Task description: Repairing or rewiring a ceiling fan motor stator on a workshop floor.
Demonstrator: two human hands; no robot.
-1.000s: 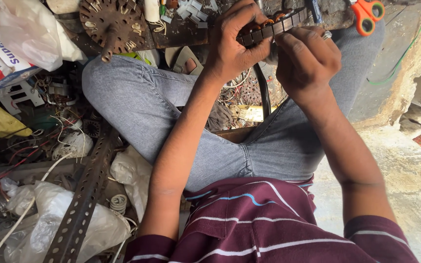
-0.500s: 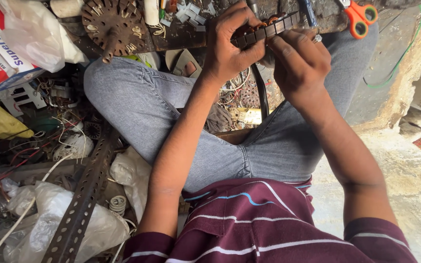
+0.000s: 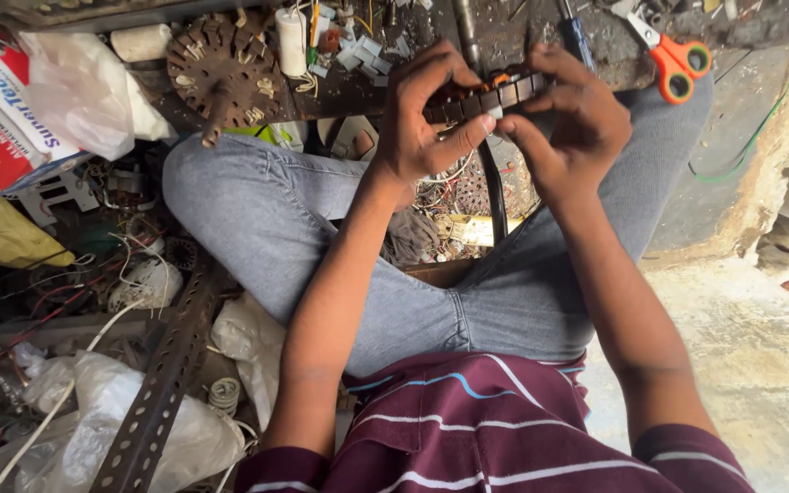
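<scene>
Both of my hands grip one small dark metal part with silver segments and copper windings (image 3: pixel 495 96), held over my crossed legs in grey jeans. My left hand (image 3: pixel 426 114) wraps its left end, thumb stretched along the underside. My right hand (image 3: pixel 568 128) closes over its right end, fingers curled on top. Much of the part is hidden by my fingers.
A round rusty toothed disc (image 3: pixel 221 73) and a white cylinder (image 3: pixel 291 41) lie on the dark board ahead. Orange-handled scissors (image 3: pixel 678 64) rest at the upper right. A slotted metal angle bar (image 3: pixel 171 374), plastic bags (image 3: pixel 75 87), a red and white box and tangled wires crowd the left.
Both hands have stayed on the part, turning it slightly; my left thumb now reaches further along its underside. The view has shifted a little.
</scene>
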